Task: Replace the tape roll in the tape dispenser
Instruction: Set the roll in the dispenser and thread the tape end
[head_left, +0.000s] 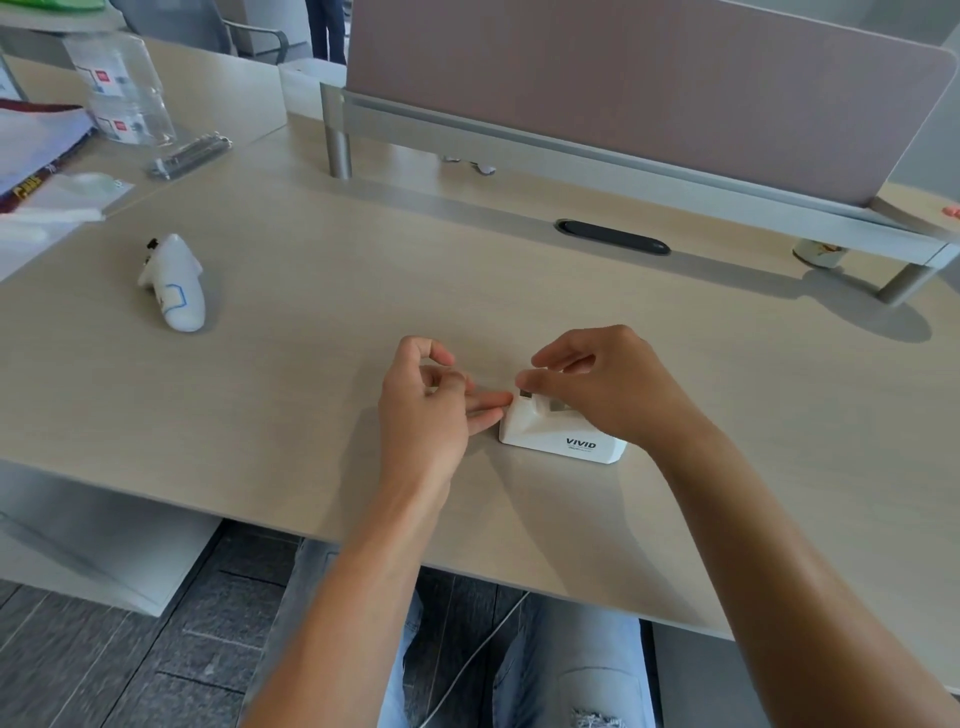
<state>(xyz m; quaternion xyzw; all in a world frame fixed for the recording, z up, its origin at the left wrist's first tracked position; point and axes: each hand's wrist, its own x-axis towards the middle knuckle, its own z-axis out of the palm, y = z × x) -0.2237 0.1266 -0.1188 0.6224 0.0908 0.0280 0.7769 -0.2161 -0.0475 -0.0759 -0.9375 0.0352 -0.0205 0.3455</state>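
A small white tape dispenser (558, 439) marked VIVID stands on the wooden desk (322, 405), its cutter end pointing left. My right hand (608, 384) lies over its top and hides the roll, with thumb and forefinger pinched at the cutter end, seemingly on a clear tape strip. My left hand (431, 400) is just left of it. Two of its fingertips touch the dispenser's cutter end, the other fingers are curled.
A white handheld controller (174, 283) lies at the left. Farther back left are a clear plastic container (122, 85), a bagged metal item (189, 153) and papers (41, 150). A divider panel on a raised shelf (623, 93) runs along the back, with a cable slot (613, 237).
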